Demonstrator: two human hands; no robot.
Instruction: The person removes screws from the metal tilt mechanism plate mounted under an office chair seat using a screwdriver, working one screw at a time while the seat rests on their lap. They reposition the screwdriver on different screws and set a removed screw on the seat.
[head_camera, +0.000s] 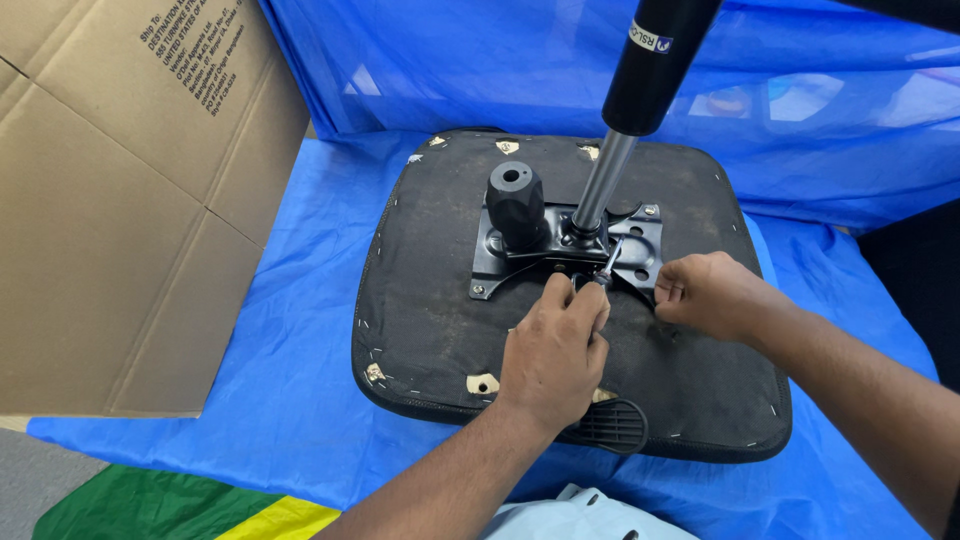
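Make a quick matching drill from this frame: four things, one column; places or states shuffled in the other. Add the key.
1. left hand
2. right hand
3. gas cylinder
4. cardboard box

A. stands at the left edge of the blue sheet
B. rises upright from the black metal plate
C. grips a small tool at the plate's front edge
D. rests on the plate's right corner

Pairs: 1-C, 2-D, 3-B, 4-A
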